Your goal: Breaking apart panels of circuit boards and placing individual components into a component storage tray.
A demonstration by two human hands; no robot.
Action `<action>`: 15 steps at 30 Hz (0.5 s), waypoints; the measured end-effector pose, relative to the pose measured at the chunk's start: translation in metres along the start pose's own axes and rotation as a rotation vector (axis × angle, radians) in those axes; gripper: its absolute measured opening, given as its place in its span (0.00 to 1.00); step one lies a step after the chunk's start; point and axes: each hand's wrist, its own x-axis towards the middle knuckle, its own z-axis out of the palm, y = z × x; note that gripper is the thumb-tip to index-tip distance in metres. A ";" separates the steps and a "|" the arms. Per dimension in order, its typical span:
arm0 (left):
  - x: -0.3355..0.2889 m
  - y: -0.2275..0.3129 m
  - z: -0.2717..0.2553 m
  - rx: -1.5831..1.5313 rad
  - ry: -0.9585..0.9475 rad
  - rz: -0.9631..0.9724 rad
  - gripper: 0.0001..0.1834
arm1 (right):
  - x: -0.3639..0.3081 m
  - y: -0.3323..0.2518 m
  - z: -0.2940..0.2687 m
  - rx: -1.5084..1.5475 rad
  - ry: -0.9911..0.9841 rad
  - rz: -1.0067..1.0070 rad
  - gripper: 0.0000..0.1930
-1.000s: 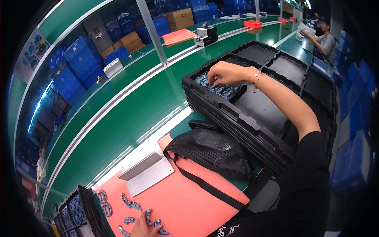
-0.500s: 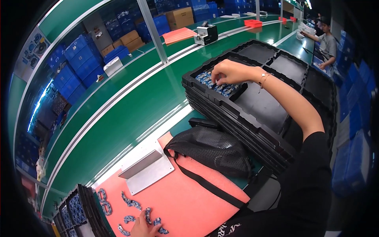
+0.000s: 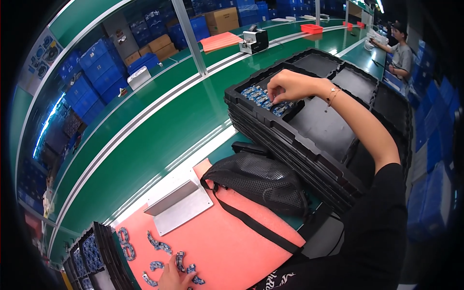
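Note:
My right hand [image 3: 290, 87] reaches into the near left compartment of the top black tray [image 3: 319, 130] of a stack. Its fingertips are pinched down on the small blue parts [image 3: 255, 95] lying there in rows. A thin bracelet is on that wrist. My left hand [image 3: 170, 278] shows only partly at the bottom edge. Its fingers rest spread on the pink mat [image 3: 227, 241] among several loose blue parts [image 3: 159, 247].
A black mesh bag [image 3: 261, 181] with a strap lies between the mat and the tray stack. A metal angle plate [image 3: 179, 208] sits on the mat's far edge. Another black tray [image 3: 92, 251] of blue parts is at lower left. Beyond run a green conveyor [image 3: 169, 125], blue crates [image 3: 96, 72] and another person [image 3: 398, 48].
My right hand has shifted slightly over the blue parts in the tray, fingers still down on them. My left hand stays on the mat.

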 end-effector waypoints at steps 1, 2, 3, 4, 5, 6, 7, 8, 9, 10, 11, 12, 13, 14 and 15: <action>-0.001 -0.002 0.002 -0.001 -0.001 -0.002 0.29 | -0.001 0.000 -0.001 0.014 -0.076 0.019 0.08; -0.002 -0.005 0.006 0.017 0.039 -0.009 0.29 | -0.001 -0.001 -0.002 0.029 -0.152 0.037 0.08; -0.001 -0.006 0.008 0.033 0.081 -0.010 0.30 | -0.003 -0.005 -0.004 -0.003 -0.206 0.057 0.08; 0.000 -0.007 0.010 0.031 0.079 -0.009 0.30 | -0.003 -0.005 -0.003 -0.004 -0.208 0.059 0.08; 0.000 -0.007 0.012 -0.012 0.086 -0.028 0.32 | -0.004 -0.004 -0.001 0.017 -0.181 0.054 0.07; 0.000 -0.007 0.013 -0.055 0.094 -0.049 0.33 | -0.004 -0.003 0.000 0.037 -0.153 0.048 0.07; 0.001 -0.008 0.015 -0.056 0.094 -0.049 0.33 | -0.004 -0.001 0.001 0.036 -0.153 0.047 0.07; 0.003 -0.010 0.017 -0.046 0.152 0.014 0.34 | -0.005 0.002 0.003 0.025 -0.145 0.054 0.07; 0.002 -0.009 0.017 -0.034 0.209 0.071 0.35 | -0.003 0.003 0.005 0.018 -0.139 0.055 0.07; 0.002 -0.008 0.016 -0.034 0.209 0.065 0.35 | -0.003 0.003 0.006 0.020 -0.141 0.050 0.07; 0.003 -0.006 0.014 -0.097 0.221 0.080 0.35 | -0.002 0.002 0.007 0.020 -0.128 0.049 0.07; 0.003 -0.004 0.013 -0.160 0.233 0.097 0.35 | -0.003 0.001 0.008 0.019 -0.114 0.050 0.07; 0.002 -0.005 0.014 -0.161 0.233 0.094 0.35 | -0.003 0.001 0.008 0.020 -0.116 0.048 0.07; 0.003 -0.007 0.016 -0.188 0.220 0.064 0.33 | -0.004 0.000 0.008 0.011 -0.108 0.039 0.06; 0.003 -0.008 0.017 -0.216 0.206 0.036 0.31 | -0.005 -0.001 0.007 0.000 -0.100 0.032 0.05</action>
